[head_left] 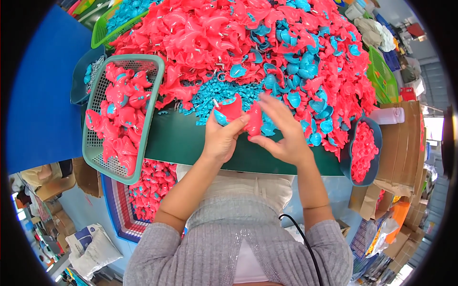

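At the near edge of the dark green table [191,145], in front of the person's waist, the left hand [222,138] is closed on a red-and-blue piece [231,112], thumb laid across it. The right hand [285,136] is spread wide, fingers and thumb apart around a red part [255,119] just beside that piece; whether it touches the part, and whether part and piece are already joined, I cannot tell. This one looks unfinished, probably midway through being put together. What seems done lies to the left: rounded red figures [119,97] with blue patches fill much of a grey-green basket [158,78], and more red and blue items [152,188] lie in a crate [115,207] below the table, though their state is too small to judge. Far more appears left: a great heap of loose red shells [205,33], blue cups [305,66] among them, a bank of small blue bits [224,93] just beyond the hands, and small red bits [363,152] in a bowl [345,159] at the right. By these amounts, the work looks nearer its start than its end.
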### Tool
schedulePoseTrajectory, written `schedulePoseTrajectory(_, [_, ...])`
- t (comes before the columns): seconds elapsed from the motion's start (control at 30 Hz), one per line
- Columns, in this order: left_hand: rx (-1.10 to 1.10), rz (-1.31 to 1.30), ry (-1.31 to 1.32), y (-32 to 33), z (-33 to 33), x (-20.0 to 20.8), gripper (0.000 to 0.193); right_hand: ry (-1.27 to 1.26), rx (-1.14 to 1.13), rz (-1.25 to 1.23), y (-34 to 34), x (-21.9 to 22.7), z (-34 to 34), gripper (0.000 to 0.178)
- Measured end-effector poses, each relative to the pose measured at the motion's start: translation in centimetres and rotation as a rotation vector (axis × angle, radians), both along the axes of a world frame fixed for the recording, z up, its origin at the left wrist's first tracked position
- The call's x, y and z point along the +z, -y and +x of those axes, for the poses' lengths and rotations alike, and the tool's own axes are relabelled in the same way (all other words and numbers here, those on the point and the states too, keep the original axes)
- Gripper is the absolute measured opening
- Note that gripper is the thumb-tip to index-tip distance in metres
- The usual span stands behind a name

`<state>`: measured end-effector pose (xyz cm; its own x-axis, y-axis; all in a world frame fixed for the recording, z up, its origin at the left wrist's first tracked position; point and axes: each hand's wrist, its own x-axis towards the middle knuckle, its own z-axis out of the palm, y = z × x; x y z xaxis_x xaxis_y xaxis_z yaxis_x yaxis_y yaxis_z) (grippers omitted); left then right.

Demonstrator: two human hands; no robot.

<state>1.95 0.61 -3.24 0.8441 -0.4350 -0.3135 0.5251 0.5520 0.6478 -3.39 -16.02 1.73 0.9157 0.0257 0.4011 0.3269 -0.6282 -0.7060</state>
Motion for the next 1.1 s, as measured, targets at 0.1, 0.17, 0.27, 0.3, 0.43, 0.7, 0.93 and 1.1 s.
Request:
schedulePoseTrajectory(0.1, [-0.012,-0.038,-0.008,-0.1,-0.3,0.1,0.04,-0.12,0.167,-0.034,0.0,-0.1,0.2,0.071])
schedulePoseTrajectory(0.17, [-0.036,-0.069,-0.023,-0.1,-0.3,0.5,0.04,-0.07,0.116,-0.029,-0.3,-0.3,-0.2,0.062])
schedulePoseTrajectory(0.27, [-0.063,-0.125,-0.061,-0.5,-0.4,0.5,0.039,0.068,-0.009,0.007,-0.6,-0.3,-0.3,0.052])
schedulePoseTrajectory(0.3, [-0.069,-0.155,-0.085,-0.7,-0.4,0.4,0.04,0.069,-0.004,0.011,-0.7,-0.1,-0.1,0.052])
schedulePoseTrajectory(0.43, [-0.167,-0.174,0.035,-0.5,-1.1,0.3,0.052,0.177,0.027,-0.034,-1.7,0.4,0.6,0.048])
schedulePoseTrajectory(0.7, [-0.164,-0.09,0.067,0.1,-1.7,1.2,0.068,0.204,0.046,-0.067,-1.9,0.3,0.8,0.045])
schedulePoseTrajectory(0.93, [-0.139,-0.053,0.148,-0.1,-2.1,1.8,0.066,0.143,0.123,0.006,-1.7,0.2,0.9,0.045])
schedulePoseTrajectory(1.1, [-0.105,0.009,0.131,-0.1,-2.2,1.1,0.063,0.102,0.156,0.078,-1.4,0.1,0.6,0.046])
